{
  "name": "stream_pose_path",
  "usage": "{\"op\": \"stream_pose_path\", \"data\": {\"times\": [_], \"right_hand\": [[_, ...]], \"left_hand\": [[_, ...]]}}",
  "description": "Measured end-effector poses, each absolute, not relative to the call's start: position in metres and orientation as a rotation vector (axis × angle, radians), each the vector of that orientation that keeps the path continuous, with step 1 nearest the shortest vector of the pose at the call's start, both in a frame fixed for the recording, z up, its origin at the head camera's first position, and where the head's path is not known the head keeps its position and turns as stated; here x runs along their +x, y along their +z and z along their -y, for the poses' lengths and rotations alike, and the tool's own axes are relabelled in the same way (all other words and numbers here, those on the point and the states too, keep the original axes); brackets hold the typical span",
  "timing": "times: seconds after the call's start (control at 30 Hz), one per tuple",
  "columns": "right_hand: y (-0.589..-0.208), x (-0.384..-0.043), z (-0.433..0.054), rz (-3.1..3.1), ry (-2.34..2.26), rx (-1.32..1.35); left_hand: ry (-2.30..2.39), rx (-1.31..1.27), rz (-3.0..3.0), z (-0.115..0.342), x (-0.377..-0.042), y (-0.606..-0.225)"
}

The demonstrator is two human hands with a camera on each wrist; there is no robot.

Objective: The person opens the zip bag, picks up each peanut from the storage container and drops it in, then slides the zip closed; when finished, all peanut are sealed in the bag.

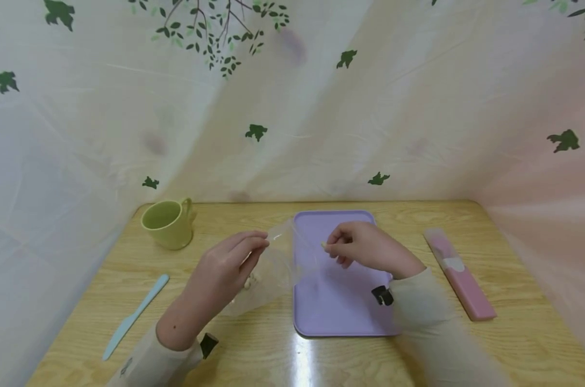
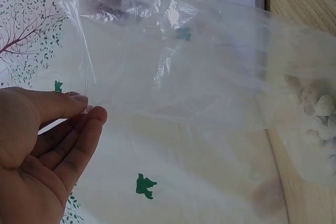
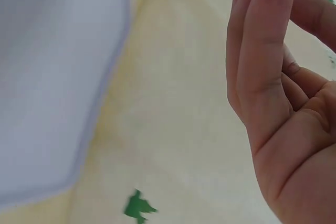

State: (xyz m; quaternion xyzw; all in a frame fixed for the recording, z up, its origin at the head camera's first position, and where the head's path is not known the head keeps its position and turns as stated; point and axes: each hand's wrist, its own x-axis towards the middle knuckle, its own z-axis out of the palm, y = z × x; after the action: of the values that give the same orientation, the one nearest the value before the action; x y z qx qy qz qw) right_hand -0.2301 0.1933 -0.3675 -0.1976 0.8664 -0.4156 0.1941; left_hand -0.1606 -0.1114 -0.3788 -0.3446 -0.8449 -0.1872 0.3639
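Observation:
My left hand (image 1: 228,263) pinches the top edge of a clear plastic bag (image 2: 173,77) between thumb and fingertips. The bag hangs from it, with several small whitish, rough, roundish pieces (image 2: 324,106) gathered at its bottom. Over the purple tray (image 1: 341,312), my right hand (image 1: 360,246) has thumb and forefinger together on a small pale yellowish piece (image 1: 323,245), too small to tell its kind. In the head view the bag's edge overlaps the tray's left side. The right wrist view shows the right hand (image 3: 283,93) with bent fingers, its fingertips cut off at the top.
On the left stand a green mug (image 1: 169,226) near the back and a light blue plastic knife (image 1: 135,317) in front of it. To the right of the tray lies a long pink case (image 1: 462,279) with a translucent end. A leaf-printed cloth (image 1: 292,107) hangs behind the wooden table (image 1: 254,349).

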Motion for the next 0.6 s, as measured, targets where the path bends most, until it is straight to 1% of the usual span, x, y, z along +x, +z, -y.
{"op": "stream_pose_path", "data": {"times": [0.3,0.6], "right_hand": [[-0.337,-0.222,-0.189,-2.465,-1.197,-0.645],[-0.336,-0.221,-0.172,-2.488,-1.197,-0.708]], "left_hand": [[-0.452,-0.877,2.164,0.112,-0.165,-0.378],[-0.444,-0.870,2.183,0.110,-0.167,-0.378]]}}
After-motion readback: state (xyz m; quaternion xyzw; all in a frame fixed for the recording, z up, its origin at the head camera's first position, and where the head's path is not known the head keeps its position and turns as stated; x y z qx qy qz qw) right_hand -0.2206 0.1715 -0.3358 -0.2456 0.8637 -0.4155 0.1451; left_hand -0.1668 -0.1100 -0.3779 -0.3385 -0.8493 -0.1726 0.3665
